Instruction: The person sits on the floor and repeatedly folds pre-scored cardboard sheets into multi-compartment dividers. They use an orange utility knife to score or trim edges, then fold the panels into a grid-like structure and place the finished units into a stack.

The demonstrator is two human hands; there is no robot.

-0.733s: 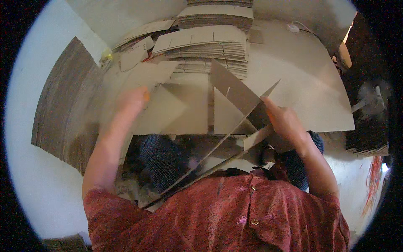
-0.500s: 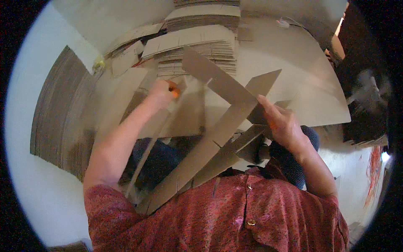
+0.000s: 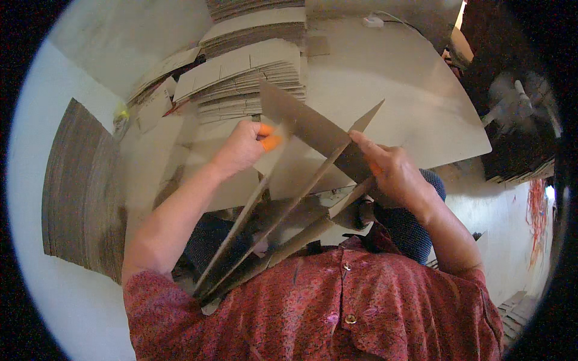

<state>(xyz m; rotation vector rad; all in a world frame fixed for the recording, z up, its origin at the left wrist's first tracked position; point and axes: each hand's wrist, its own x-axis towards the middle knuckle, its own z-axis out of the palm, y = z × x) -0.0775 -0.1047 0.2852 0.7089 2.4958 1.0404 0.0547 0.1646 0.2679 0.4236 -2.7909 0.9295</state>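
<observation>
Left hand (image 3: 244,147), pinching a strip (image 3: 240,218), has neared the right hand (image 3: 391,167), gripping crossed cardboard (image 3: 310,123).

no readable text or signs

The cardboard (image 3: 310,127) is dull grey-brown, the finger covers (image 3: 271,143) bright orange. The shirt (image 3: 289,307) is deep red, mottled with darker flecks; the trousers (image 3: 424,225) are dark blue with fine pale speckling. The table (image 3: 391,102) is cream, the strings (image 3: 534,222) red, the plug (image 3: 373,22) white.
</observation>
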